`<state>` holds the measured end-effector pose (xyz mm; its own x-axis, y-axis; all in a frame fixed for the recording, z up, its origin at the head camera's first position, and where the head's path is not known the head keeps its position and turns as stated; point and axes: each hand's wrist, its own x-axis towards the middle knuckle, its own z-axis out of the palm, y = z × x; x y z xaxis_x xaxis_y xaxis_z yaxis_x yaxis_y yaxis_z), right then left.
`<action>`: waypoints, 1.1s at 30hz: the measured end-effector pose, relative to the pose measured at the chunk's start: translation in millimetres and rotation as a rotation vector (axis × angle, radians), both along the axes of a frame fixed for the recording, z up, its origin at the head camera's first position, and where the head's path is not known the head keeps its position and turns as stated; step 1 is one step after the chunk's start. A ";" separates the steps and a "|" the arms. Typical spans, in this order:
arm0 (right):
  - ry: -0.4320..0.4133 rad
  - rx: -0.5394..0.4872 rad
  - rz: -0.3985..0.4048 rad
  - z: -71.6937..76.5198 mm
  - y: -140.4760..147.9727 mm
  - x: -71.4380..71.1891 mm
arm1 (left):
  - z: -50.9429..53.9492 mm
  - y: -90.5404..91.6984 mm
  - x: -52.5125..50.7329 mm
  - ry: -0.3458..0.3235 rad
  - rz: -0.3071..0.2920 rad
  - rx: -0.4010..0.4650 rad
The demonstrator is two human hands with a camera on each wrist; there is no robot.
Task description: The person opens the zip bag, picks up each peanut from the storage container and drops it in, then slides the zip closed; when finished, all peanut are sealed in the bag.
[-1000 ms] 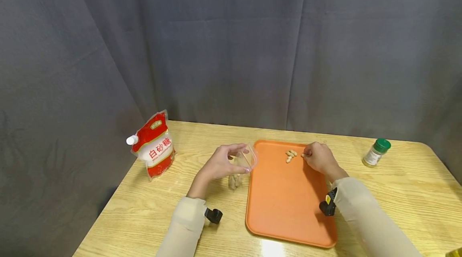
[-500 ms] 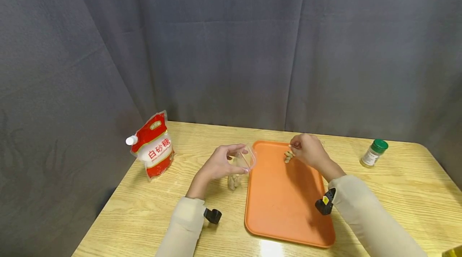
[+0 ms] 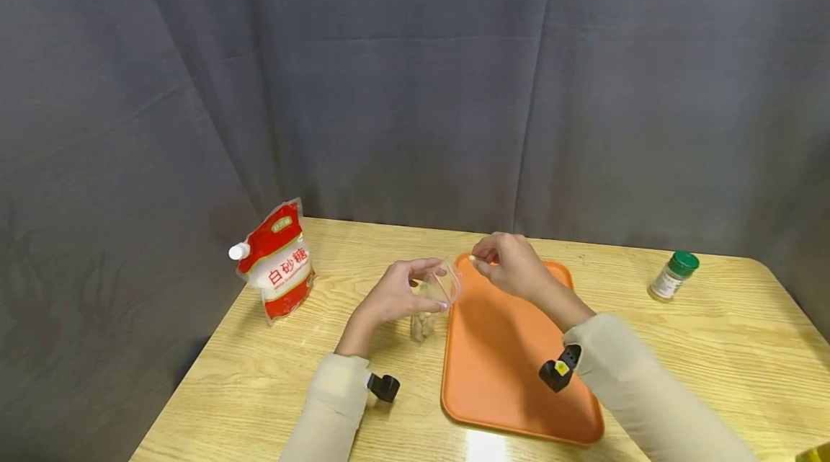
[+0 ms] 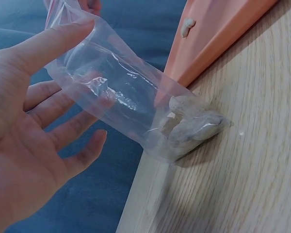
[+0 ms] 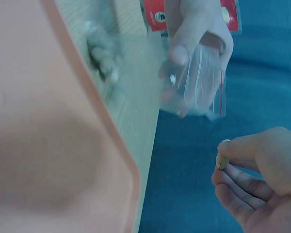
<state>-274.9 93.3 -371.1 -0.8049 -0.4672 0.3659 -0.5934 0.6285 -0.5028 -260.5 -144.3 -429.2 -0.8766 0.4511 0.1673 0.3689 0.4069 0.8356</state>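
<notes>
Head view: R hand (image 3: pixel 512 267) is over the far-L part of the orange tray (image 3: pixel 480 375), w/ pinched peanut (image 3: pixel 472 258) just R of the clear zip bag (image 3: pixel 447 285) mouth & a bit beyond or above it; R wrist cam shows a gap b/w nut & bag, so no contact. Nut's long axis runs approx. thumb-to-fingertip. R hand: thumb vs. fingers, pinching that nut, fingers pointing L. L hand (image 3: pixel 398 296) is nearer the bag: thumb one side, fingers the other, gripping & spreading its mouth. Bag's long axis slants from mouth down to its bottom, apparently on the table (image 3: pixel 259 390) by the tray's L edge, w/ bagged peanuts (image 4: pixel 189 126) there. Loose peanut (image 4: pixel 187 27) on tray, per L wrist cam.
</notes>
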 end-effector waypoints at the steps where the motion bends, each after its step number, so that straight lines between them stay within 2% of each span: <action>1: 0.001 0.001 0.006 0.2 -2.9 1.1 | -0.4 -0.2 0.2 -0.003 0.001 -0.001; 10: 0.015 0.003 0.088 6.5 -19.6 9.2 | 0.2 1.4 -1.0 0.006 -0.017 -0.001; 18: 0.042 0.044 0.089 5.3 -25.7 9.4 | -1.6 0.6 0.2 -0.004 -0.010 -0.012; 33: -0.001 0.038 0.091 5.1 -28.3 9.9 | -0.3 -0.1 0.0 -0.001 -0.011 -0.009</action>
